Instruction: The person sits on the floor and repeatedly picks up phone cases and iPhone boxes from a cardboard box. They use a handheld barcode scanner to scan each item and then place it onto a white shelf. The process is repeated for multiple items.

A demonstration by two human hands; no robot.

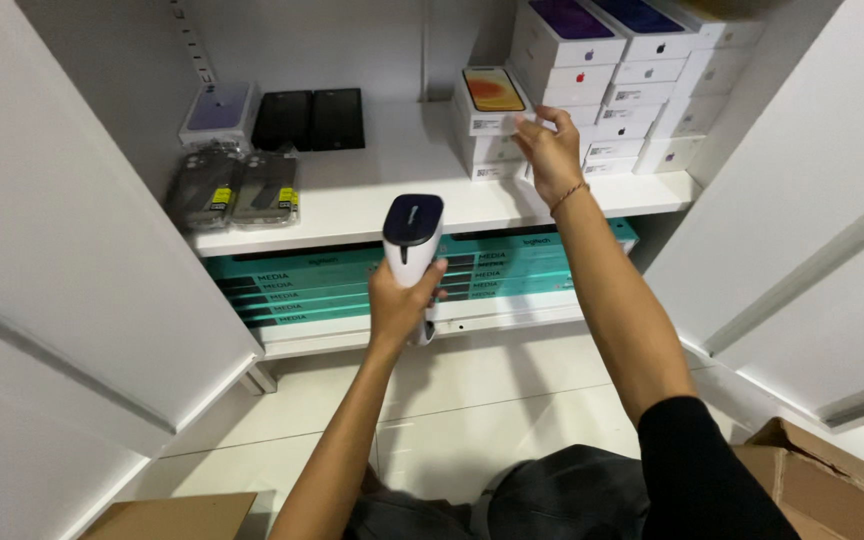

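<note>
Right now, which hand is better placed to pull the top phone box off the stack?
Right hand: its fingers already touch the top phone box. Left hand is lower, gripping the scanner.

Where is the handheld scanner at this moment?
In the head view, the scanner is in the left hand, near the centre, in front of the white shelf edge and above the teal boxes.
</note>
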